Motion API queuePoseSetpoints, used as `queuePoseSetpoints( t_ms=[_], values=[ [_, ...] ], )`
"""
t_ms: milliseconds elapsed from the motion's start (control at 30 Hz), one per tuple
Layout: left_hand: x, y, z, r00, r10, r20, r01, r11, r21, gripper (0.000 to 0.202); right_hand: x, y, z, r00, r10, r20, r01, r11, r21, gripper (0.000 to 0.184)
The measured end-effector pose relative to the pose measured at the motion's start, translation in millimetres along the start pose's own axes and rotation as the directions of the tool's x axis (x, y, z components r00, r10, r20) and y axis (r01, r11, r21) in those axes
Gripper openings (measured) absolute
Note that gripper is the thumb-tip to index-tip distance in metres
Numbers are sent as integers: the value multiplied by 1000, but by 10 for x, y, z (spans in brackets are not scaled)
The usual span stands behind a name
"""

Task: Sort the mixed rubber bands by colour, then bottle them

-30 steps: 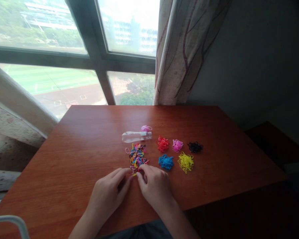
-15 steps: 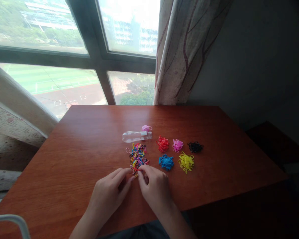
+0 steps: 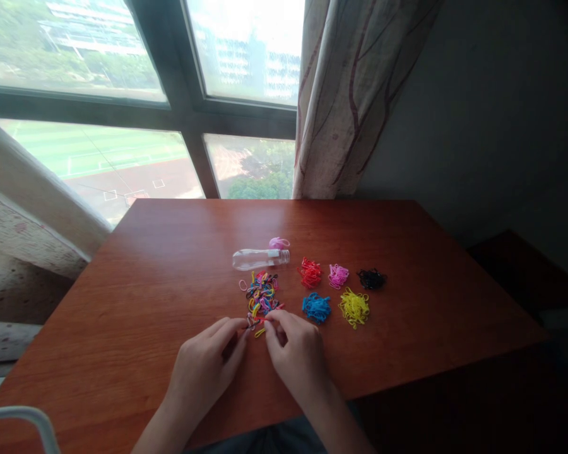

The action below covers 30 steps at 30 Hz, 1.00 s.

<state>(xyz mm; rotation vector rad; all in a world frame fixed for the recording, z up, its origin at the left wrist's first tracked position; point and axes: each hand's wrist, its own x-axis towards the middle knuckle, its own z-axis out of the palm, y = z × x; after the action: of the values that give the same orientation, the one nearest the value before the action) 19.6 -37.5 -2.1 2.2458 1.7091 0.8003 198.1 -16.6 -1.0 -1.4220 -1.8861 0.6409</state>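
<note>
on the table (image 3: pixel 123 328), a heap of bands (image 3: pixel 262 291) lies just beyond the fingers (image 3: pixel 231 326), a bottle (image 3: pixel 250 260) farther out, five other heaps (image 3: pixel 338 276) to their right.

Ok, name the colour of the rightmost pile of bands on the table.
The rightmost pile is black; it shows in the head view.

Bench (image 3: pixel 123 321): open surface left of the left hand (image 3: pixel 206 359); open strip right of the right hand (image 3: pixel 296 353), nearer than the yellow pile (image 3: pixel 355 308). Obstructions: mixed bands (image 3: pixel 262 291), directly ahead of both hands; clear bottle (image 3: pixel 252 259), lying crosswise beyond; blue pile (image 3: pixel 316 308), ahead-right of the right hand, narrow gap before yellow.
</note>
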Motion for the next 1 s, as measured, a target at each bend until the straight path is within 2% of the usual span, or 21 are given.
queuePoseSetpoints(
  t_ms=[400,667,833,1000],
  values=[
    [6,-28,32,999,-20,-31,21,999,33,18,38,22,-21,999,28,-34,-26,997,75,15],
    [-32,-69,51,999,-19,-32,20,999,44,19,-2,29,-112,997,44,-70,-29,980,196,14],
    [2,-45,24,1000,-9,-22,10,999,38,20,-19,112,-280,990,55,-127,-38,990,133,15],
    [29,-13,-4,1000,4,-20,-3,1000,31,21,127,274,-475,983,57,-172,-59,998,-6,17]
  ],
)
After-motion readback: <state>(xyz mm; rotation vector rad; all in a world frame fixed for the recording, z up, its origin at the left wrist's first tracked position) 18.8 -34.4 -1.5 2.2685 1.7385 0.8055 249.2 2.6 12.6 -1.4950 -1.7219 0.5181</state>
